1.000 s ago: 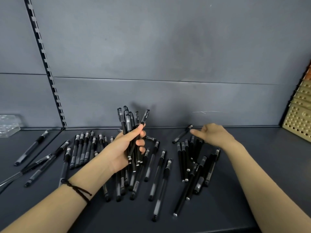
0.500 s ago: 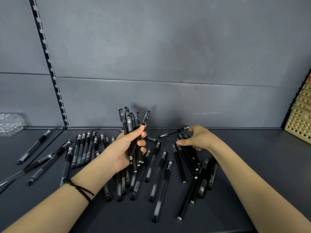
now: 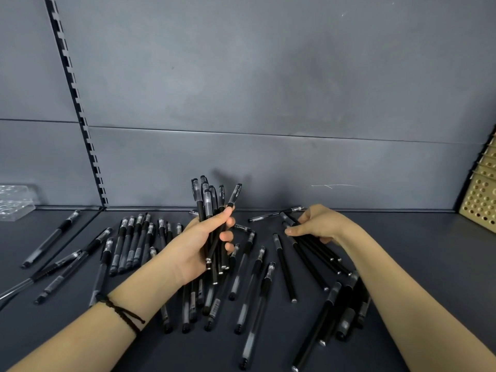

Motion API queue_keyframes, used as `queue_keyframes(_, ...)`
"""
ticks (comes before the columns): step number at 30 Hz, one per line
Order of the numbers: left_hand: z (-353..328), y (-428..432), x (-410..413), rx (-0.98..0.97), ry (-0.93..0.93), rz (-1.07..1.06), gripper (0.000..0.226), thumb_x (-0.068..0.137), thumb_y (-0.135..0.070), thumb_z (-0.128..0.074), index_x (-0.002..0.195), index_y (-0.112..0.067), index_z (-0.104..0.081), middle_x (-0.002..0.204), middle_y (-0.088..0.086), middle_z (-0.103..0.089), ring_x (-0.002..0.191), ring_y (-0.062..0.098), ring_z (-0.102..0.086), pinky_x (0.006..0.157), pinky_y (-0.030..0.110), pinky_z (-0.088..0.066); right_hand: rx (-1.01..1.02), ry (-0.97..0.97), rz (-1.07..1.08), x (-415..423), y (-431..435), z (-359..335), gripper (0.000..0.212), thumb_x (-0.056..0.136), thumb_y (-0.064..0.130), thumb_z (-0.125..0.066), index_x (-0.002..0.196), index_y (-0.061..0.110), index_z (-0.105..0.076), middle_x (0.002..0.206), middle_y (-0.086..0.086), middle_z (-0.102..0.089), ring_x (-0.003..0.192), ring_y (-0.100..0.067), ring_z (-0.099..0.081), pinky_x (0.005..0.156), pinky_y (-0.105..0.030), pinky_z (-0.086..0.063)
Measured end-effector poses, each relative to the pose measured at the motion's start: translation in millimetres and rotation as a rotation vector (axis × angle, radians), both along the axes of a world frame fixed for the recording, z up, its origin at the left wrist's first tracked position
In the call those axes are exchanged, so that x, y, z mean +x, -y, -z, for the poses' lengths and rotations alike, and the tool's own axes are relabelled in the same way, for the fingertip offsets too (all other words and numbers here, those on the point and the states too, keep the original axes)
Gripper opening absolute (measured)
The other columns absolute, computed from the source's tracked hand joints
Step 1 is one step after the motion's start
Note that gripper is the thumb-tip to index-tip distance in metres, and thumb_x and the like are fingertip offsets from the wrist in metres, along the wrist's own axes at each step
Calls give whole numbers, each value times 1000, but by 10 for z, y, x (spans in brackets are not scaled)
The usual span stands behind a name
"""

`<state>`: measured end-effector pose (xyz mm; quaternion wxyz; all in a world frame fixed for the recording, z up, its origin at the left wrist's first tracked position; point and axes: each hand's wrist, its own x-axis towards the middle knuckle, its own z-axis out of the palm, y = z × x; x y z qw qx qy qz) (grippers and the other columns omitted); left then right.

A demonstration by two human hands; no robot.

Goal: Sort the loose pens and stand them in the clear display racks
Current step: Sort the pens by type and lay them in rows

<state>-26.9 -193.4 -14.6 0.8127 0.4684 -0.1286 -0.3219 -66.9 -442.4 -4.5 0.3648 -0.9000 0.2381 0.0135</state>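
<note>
Grey shelf [image 3: 402, 237] strewn with loose pens [image 3: 252, 280]: your left hand [image 3: 193, 245] clasps an upright pen bundle [image 3: 206, 200] in curled fingers, your right hand [image 3: 322, 224] curls round several black pens [image 3: 314, 253], and overfilling may spill the bundle.

Black pens [image 3: 253, 280] (some clear-barrelled), dark grey shelf [image 3: 402, 237], tan pegboard [image 3: 480, 200]

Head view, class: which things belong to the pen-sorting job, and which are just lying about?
Job: bundle of pens in the left hand; black pens the right hand grips; loose pens; clear rack.
Lying about: perforated tan board; slotted wall strip.
</note>
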Motion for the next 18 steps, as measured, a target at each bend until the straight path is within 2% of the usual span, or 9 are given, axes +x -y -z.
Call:
queue_keyframes(2,3,9,-14,12,10,1,23,79,-24,-68,99,-14,-62,71,-4,-53,47,7,-41,44,21,-42,-19,-8,-19,1,-20,-1,52,81,34,-76,121,11,-52,135,-5,-52,104,-20,-50,78,-28,-41)
queue_keyframes(5,7,17,-24,30,22,1,20,80,-24,-68,96,-15,-62,71,-4,-53,47,7,-41,44,21,-42,-69,20,-37,18,-36,17,53,85,33,-72,127,13,-47,129,-4,-50,108,-20,-49,78,-24,-40)
queue_keyframes(8,15,13,-15,16,12,-2,22,81,-23,-67,101,-15,-63,71,-4,-53,48,7,-42,44,21,-42,-49,85,-35,38,-22,69,64,87,28,-71,139,4,-42,144,-8,-45,129,-24,-45,99,-27,-36)
queue_keyframes(10,19,10,-3,7,2,-15,24,81,-23,-68,103,-15,-63,71,-4,-53,48,7,-42,45,20,-42,18,117,-36,44,-27,82,61,88,26,-70,138,4,-44,144,-8,-46,130,-24,-45,99,-26,-34)
queue_keyframes(13,10,4,7,-10,-11,-33,23,81,-22,-67,103,-14,-63,71,-4,-53,49,7,-42,45,20,-41,99,162,-11,56,7,74,39,91,28,-66,122,6,-58,126,-8,-59,115,-22,-54,89,-27,-39)
queue_keyframes(16,8,-2,13,-14,-19,-45,23,81,-21,-67,102,-15,-62,70,-4,-53,49,7,-42,45,20,-41,231,244,22,43,41,27,28,92,29,-65,110,8,-62,107,-6,-63,103,-21,-58,86,-29,-43)
queue_keyframes(18,16,-6,13,-11,-19,-46,23,81,-22,-67,101,-15,-62,71,-4,-53,49,7,-42,45,20,-41,374,301,28,21,21,-23,19,93,27,-64,103,11,-62,93,-4,-63,84,-17,-62,72,-27,-50)
